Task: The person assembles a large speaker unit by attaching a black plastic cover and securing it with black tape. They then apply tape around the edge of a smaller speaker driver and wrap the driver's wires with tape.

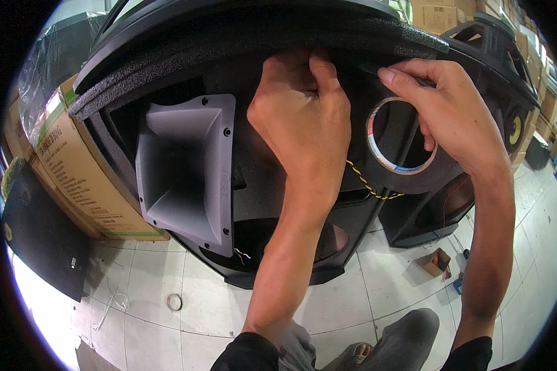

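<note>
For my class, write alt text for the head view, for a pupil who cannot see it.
A person's left hand is at the foam edge of a black speaker cabinet; the right hand holds a tape roll. A grey horn is at left, white floor tiles below.

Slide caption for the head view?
Left hand at the edge of a black speaker cabinet, right hand holding a roll of black tape, grey horn to the left.

grey horn [198, 167]: 1 | right of horn: hands [303, 117] [458, 108] 2, large tape roll [372, 143] 1, yellow-black wire [370, 188] 1 | below horn: small tape roll [169, 305] 1
</note>
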`<state>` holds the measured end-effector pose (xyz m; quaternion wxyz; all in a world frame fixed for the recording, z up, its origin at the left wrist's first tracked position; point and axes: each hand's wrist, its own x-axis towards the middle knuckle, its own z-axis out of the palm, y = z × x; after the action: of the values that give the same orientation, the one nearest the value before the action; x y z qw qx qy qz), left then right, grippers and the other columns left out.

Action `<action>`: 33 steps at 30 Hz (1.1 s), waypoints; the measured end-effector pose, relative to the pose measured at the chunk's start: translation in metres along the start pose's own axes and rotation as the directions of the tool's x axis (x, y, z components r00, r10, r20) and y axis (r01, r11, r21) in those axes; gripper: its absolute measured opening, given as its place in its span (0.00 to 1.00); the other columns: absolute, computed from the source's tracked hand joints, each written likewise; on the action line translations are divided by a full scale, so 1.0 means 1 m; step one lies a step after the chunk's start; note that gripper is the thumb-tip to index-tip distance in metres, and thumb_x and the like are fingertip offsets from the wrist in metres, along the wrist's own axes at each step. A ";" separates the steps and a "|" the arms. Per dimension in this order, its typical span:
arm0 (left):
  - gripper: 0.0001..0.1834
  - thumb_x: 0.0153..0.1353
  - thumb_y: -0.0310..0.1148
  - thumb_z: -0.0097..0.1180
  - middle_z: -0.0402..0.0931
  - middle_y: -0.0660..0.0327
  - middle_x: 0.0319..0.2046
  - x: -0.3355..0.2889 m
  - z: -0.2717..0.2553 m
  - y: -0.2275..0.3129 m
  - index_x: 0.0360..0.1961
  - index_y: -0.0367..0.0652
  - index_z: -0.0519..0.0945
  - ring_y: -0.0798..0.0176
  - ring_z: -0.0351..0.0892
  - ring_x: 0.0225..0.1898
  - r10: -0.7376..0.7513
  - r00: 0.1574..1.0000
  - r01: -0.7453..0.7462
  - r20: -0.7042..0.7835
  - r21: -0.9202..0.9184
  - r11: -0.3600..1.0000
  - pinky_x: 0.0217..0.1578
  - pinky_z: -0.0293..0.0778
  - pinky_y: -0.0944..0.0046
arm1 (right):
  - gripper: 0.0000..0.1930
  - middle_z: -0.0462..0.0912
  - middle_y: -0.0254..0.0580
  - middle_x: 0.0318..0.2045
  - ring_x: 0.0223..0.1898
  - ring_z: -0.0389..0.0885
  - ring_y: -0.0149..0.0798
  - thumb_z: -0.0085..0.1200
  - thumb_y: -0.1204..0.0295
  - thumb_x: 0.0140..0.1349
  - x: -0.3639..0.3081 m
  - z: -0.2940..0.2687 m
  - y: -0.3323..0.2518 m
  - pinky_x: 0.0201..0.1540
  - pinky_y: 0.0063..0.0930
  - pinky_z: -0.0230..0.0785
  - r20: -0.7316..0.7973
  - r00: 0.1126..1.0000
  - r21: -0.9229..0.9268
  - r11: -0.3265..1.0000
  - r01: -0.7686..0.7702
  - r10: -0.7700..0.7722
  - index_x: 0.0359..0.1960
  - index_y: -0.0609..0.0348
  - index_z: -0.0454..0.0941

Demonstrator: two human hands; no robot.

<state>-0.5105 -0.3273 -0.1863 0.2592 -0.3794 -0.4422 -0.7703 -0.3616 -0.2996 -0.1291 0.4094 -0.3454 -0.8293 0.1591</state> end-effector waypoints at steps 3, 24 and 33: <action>0.07 0.64 0.25 0.63 0.87 0.48 0.29 -0.001 0.003 -0.001 0.38 0.29 0.82 0.54 0.90 0.31 0.016 1.000 -0.015 -0.020 0.033 0.999 0.36 0.81 0.61 | 0.25 0.69 0.29 0.12 0.12 0.68 0.23 0.57 0.52 0.71 0.001 0.002 0.003 0.20 0.21 0.63 0.019 1.000 0.109 0.994 -0.008 0.006 0.56 0.62 0.85; 0.09 0.60 0.28 0.66 0.86 0.54 0.27 0.008 0.001 -0.006 0.34 0.28 0.86 0.65 0.82 0.27 -0.030 0.995 0.030 -0.093 0.002 1.000 0.34 0.75 0.66 | 0.25 0.80 0.32 0.20 0.15 0.70 0.21 0.62 0.55 0.69 -0.002 0.010 0.017 0.19 0.18 0.64 -0.075 0.996 0.165 0.985 0.050 -0.038 0.56 0.65 0.84; 0.06 0.56 0.24 0.70 0.85 0.58 0.28 -0.006 -0.011 -0.019 0.33 0.38 0.84 0.63 0.83 0.27 0.075 0.995 -0.071 -0.059 0.064 0.995 0.37 0.76 0.63 | 0.23 0.86 0.43 0.32 0.27 0.79 0.30 0.64 0.58 0.67 -0.002 0.015 0.028 0.32 0.24 0.71 -0.187 0.961 0.055 0.974 0.218 -0.205 0.55 0.63 0.85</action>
<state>-0.5251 -0.3279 -0.2042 0.3122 -0.3632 -0.4434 -0.7576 -0.3606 -0.2805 -0.1548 0.5103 -0.2520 -0.8143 0.1137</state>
